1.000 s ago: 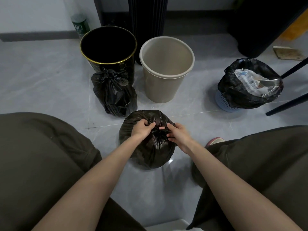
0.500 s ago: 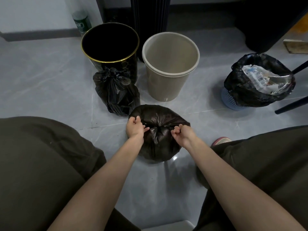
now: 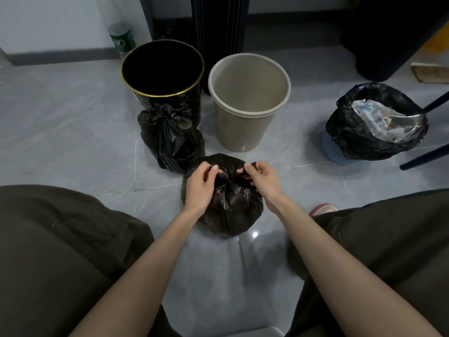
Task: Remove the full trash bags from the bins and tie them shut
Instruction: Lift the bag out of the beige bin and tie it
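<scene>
A full black trash bag (image 3: pixel 230 210) sits on the grey floor between my knees. My left hand (image 3: pixel 200 186) pinches the gathered plastic on the left of its neck, and my right hand (image 3: pixel 263 182) pinches the plastic on the right. Another black bag (image 3: pixel 167 139), tied at the top, leans against the black bin with a gold rim (image 3: pixel 162 71), which has no bag in it. The beige bin (image 3: pixel 249 98) beside it also holds no bag. At the right a blue basket bin (image 3: pixel 334 148) carries an open black bag (image 3: pixel 359 137) full of paper and wrappers.
My legs in dark trousers fill both lower corners, with a pink shoe (image 3: pixel 323 208) by the right one. Black chair legs (image 3: pixel 425 156) slant beside the blue bin. A dark ribbed column (image 3: pixel 220 25) and a green bottle (image 3: pixel 121 38) stand at the wall.
My hands pulled apart sideways, stretching the bag's top ends, then came back towards the neck, higher up. The view has shifted slightly; the bins have not moved.
</scene>
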